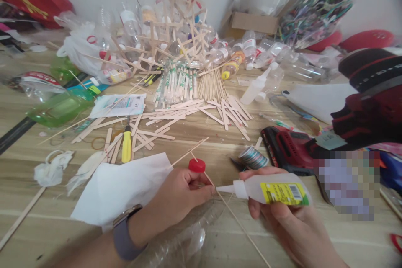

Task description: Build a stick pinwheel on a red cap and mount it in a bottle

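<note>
Red cap [197, 166], one, along one thin stick [241, 226] between pinched left fingers [204, 195]; one nozzle bottle [284, 192] within curled right fingers [281, 214].

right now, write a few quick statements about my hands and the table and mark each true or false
1. The right hand holds a squeeze bottle with a yellow label. True.
2. The left hand has its fingertips at a thin stick. True.
3. The bottle's nozzle points away from the left hand. False: it points toward that hand's fingertips.
4. The watch is on the right wrist. False: it is on the left wrist.
5. A red cap is close to the left hand. True.
6. The screwdriver has a blue handle. False: its handle is yellow.
</note>
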The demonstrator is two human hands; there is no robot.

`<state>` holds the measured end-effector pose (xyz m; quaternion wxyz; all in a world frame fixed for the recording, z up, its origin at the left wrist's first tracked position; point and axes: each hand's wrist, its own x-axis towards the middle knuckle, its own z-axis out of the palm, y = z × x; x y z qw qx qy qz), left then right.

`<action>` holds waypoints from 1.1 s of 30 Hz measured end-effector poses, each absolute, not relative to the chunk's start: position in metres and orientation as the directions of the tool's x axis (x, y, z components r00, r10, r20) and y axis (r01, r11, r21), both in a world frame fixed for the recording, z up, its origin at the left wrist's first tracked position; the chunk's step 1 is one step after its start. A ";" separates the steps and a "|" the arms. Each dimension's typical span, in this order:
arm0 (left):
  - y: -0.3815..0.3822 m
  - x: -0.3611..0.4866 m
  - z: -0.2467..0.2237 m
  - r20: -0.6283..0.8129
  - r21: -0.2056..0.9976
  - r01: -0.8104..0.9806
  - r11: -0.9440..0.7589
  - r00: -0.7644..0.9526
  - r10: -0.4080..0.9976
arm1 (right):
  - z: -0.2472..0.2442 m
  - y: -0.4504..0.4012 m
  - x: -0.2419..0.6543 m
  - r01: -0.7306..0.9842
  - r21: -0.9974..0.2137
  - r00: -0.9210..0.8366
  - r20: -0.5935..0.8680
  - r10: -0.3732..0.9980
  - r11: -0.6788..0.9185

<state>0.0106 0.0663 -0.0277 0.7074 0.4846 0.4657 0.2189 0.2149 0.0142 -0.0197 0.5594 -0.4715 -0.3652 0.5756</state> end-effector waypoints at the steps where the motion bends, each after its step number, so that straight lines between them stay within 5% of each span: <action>1: 0.066 0.011 -0.028 -0.449 0.888 0.139 0.439 0.473 0.758 | -0.020 0.014 0.215 -0.300 -0.948 0.071 -0.136 0.988 -0.109; 33: 0.071 0.013 -0.025 -0.475 0.877 0.166 0.450 0.436 0.764 | -0.007 0.013 0.214 -0.239 -0.971 0.151 -0.067 0.986 -0.030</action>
